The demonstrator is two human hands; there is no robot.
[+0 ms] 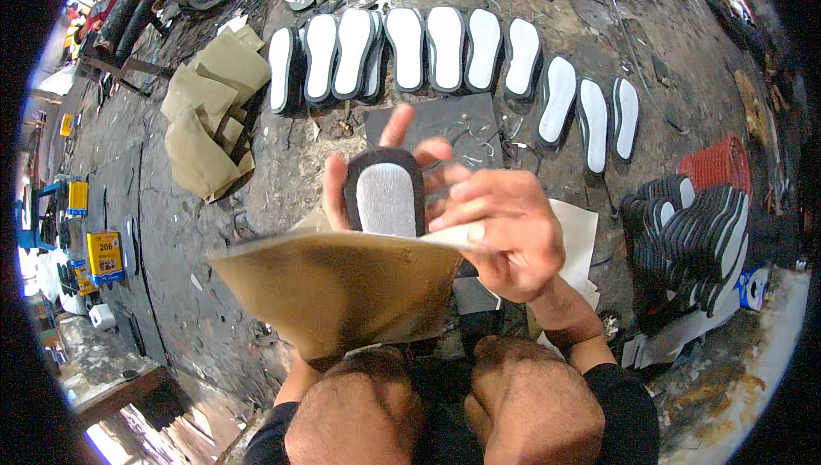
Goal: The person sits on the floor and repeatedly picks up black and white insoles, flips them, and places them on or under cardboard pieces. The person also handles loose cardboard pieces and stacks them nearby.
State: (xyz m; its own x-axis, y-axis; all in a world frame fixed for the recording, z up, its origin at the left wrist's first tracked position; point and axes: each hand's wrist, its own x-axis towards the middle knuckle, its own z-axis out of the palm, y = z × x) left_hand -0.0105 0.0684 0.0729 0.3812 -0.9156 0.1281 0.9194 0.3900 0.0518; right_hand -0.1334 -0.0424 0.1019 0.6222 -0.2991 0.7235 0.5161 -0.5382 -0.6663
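Observation:
A black shoe sole with a white top layer (386, 195) stands up in front of me, my left hand (334, 189) behind it with fingertips showing round its edge. Its lower part is hidden behind a tan sheet (342, 290), which bends across my view above my knees. My right hand (517, 230) pinches the sheet's pale upper edge between thumb and fingers, close to the sole's right side. Beyond the hands, several similar black soles with white tops (446, 50) lie in a curved row on the ground.
Cut tan sheets (205, 106) are heaped at the left. On the right lies a pile of black soles (705, 238) beside a red basket (718, 165). A dark flat board (470, 123) is on the ground ahead. Yellow-and-blue cans (105, 257) stand at far left.

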